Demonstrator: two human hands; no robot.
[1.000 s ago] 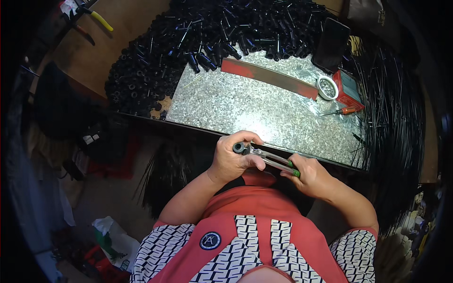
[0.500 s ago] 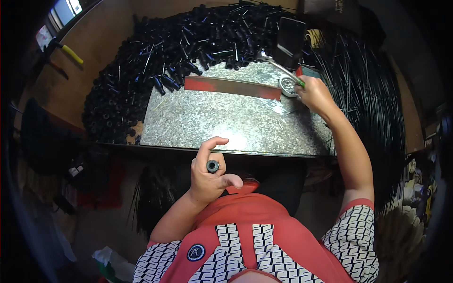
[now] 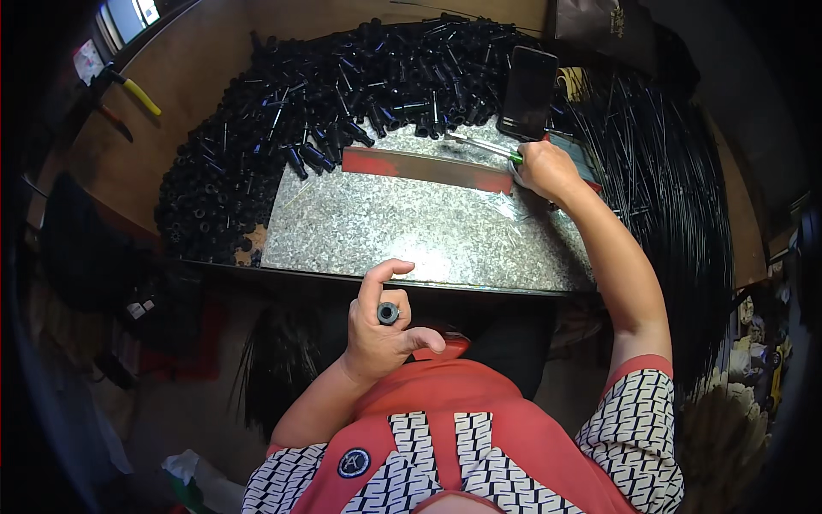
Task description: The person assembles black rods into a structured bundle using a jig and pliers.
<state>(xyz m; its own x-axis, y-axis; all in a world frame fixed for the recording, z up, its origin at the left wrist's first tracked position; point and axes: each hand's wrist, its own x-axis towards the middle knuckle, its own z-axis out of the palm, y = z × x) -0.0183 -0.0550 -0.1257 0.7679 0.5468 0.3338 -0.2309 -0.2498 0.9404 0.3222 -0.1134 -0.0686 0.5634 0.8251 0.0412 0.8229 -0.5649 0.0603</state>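
My left hand [image 3: 381, 334] is held just in front of the table's near edge, its lower fingers curled round a short black tube [image 3: 388, 313] whose open end faces up. Its index finger and thumb stand apart. At the right of the tabletop my right hand [image 3: 548, 170] grips a green-handled tool with a long metal shaft [image 3: 481, 146]. The shaft points left, its tip near the front of the heap of black tubular parts [image 3: 377, 73]. Under this hand a small round dish is mostly hidden. A flat red-and-grey bar [image 3: 424, 170] lies to its left.
A speckled grey board [image 3: 342, 227] covers the table's middle. Bundles of thin black rods [image 3: 651, 163] fill the right side. A dark phone [image 3: 528, 90] stands behind my right hand, beside a small box [image 3: 578, 158]. Yellow-handled pliers [image 3: 137, 96] hang at the left wall.
My right hand has shifted slightly left, swinging the tool flatter, with its tip lower and farther left; it now covers most of the round dish. The left hand keeps its hold on the tube.
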